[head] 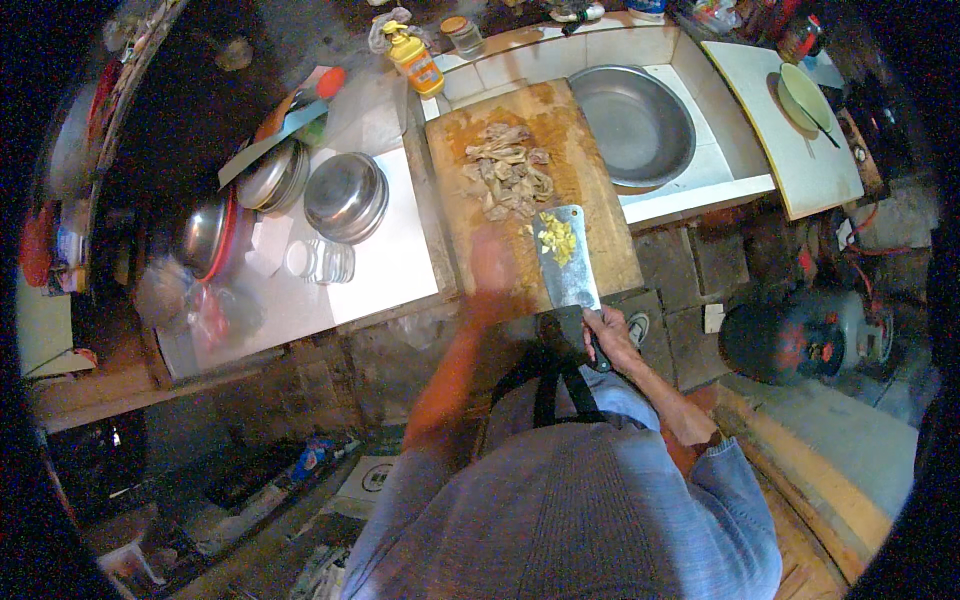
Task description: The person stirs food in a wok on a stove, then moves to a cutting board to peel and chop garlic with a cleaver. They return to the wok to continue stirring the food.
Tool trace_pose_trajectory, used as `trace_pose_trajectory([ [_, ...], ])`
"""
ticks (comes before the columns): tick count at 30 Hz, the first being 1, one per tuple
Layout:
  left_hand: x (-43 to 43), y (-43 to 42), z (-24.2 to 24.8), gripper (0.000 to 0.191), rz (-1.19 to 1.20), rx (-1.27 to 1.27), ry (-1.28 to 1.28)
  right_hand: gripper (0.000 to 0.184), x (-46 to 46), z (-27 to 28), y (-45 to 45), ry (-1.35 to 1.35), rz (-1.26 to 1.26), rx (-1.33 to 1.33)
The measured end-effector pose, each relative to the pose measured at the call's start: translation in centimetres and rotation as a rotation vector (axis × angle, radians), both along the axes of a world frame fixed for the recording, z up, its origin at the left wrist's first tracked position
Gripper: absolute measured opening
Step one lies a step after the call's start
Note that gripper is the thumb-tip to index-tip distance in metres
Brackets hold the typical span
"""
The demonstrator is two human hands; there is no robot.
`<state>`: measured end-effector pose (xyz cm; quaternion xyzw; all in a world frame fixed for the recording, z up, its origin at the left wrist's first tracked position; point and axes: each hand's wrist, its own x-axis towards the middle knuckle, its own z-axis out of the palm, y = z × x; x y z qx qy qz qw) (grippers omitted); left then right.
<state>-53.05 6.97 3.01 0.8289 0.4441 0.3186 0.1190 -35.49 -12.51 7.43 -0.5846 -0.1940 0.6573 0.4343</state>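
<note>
My right hand (613,339) grips the black handle of a cleaver (574,281) that lies flat over the near right part of a wooden cutting board (600,180). Small chopped yellow pieces (557,238), possibly ginger, rest on the broad blade. Over the board's near left part is my left hand (493,262), blurred by motion, so its fingers cannot be made out. Beyond it, a heap of sliced pale brown meat or offal (510,172) sits in the middle of the board.
Right of the board, a wide metal basin (634,124) stands in a tiled sink. A green bowl (804,97) is farther right. On the left are stacked metal bowls (346,196), a glass jar (322,261) and a red-rimmed basin (206,236). A yellow pump bottle (415,61) stands behind.
</note>
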Motion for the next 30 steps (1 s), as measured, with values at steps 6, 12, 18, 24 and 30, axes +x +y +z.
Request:
trace_pose_trajectory([
  [6,2.7,0.5,-1.8,0.026,0.0,-0.146,0.042,0.029,-1.2,0.0,-0.1,-0.091,0.084,0.04],
  [12,2.6,-0.1,-1.2,0.012,-0.009,-0.328,-0.205,0.026,-2.4,-0.7,-0.3,-0.021,0.043,0.038],
  [18,1.9,-1.3,6.8,0.014,0.067,-0.117,-0.301,0.025,-2.1,0.0,-0.7,0.15,-0.027,-0.037],
  [24,-1.4,-2.9,5.8,0.016,0.057,-0.104,-0.076,0.024,-0.7,0.7,-0.9,0.147,-0.104,-0.002],
  [30,-1.2,-4.7,2.5,0.027,0.041,-0.428,-0.008,0.025,0.3,1.0,-0.1,0.172,-0.202,0.011],
])
